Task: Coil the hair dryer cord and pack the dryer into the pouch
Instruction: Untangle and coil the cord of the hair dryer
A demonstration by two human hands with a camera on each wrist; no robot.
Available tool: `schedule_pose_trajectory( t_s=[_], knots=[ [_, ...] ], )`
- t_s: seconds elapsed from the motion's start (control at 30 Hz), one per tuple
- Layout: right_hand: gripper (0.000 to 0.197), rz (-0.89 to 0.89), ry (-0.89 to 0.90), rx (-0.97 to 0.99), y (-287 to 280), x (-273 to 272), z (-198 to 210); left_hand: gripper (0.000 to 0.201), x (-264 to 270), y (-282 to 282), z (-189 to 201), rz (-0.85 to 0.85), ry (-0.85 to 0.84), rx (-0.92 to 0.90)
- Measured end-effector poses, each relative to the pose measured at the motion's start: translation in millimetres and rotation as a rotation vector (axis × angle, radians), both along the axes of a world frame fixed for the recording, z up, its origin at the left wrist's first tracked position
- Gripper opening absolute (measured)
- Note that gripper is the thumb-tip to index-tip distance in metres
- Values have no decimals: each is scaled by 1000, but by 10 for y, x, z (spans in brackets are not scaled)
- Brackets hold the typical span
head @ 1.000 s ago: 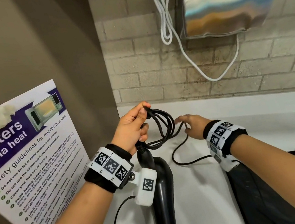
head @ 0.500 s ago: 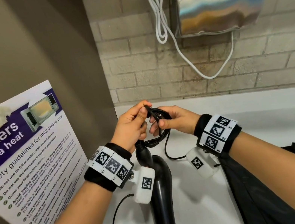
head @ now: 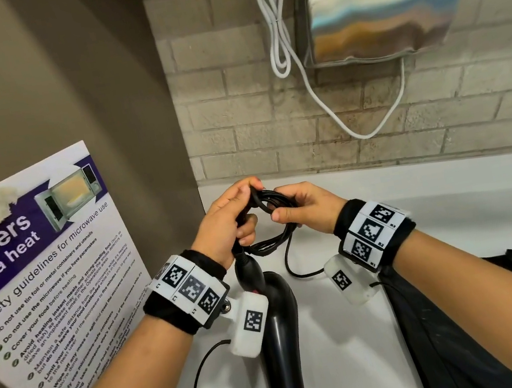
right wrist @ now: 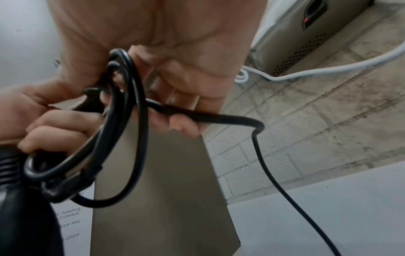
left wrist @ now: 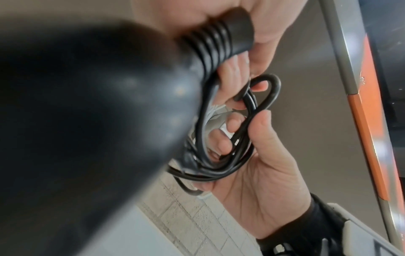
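At the centre of the head view our left hand (head: 224, 225) pinches the top of the black cord coil (head: 270, 222) while our right hand (head: 306, 207) curls round its right side, the hair dryer (head: 278, 337) hanging below them and the black pouch (head: 469, 324) lying at lower right
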State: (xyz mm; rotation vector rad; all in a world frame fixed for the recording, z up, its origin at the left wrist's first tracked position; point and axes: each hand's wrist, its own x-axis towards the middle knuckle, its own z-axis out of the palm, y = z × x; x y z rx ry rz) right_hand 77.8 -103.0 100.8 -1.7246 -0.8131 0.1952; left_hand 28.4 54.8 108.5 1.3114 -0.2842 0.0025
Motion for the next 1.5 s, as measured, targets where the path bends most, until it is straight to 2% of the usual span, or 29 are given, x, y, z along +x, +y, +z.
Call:
schedule_pose_trajectory(
  t_s=[0.17,0.27,0.33,0.37,0.4,0.47,0.6,0.7,0.97,1.23,1.37,1.5],
  knots=[
    [19,-24,-34,-83,-9,38,0,9,-15,-6,-13,88,-62,86],
    [11,-4,6,-198,-84,62,-5,17,-9,10,-39,120,-52,77],
    [35,-16,54,-249,-128,79,-11,20,-1,27,-50,123,-41,68],
    [38,-34,53,-274,-134,88,-10,22,5,35,-52,122,-37,69],
    [33,-57,37,-295,-141,92,-6,24,10,39,-56,121,-35,74],
    [15,-94,-22,-369,-161,113,26,26,20,47,-66,127,-35,86],
    [18,-237,-152,-435,-139,218,135,23,12,48,-52,140,-48,140],
    [20,-351,-344,-535,-68,207,279,19,2,32,-31,132,-65,182],
    [24,-499,-667,-676,42,64,510,15,-26,1,-2,188,-113,203],
    [25,-584,-767,-612,91,-126,654,12,-29,10,32,127,-69,279],
    [25,-553,-806,-605,139,-221,695,31,-50,-27,80,81,-68,402],
    [24,-524,-869,-630,167,-287,697,29,-96,-63,126,46,-99,519]
  ],
)
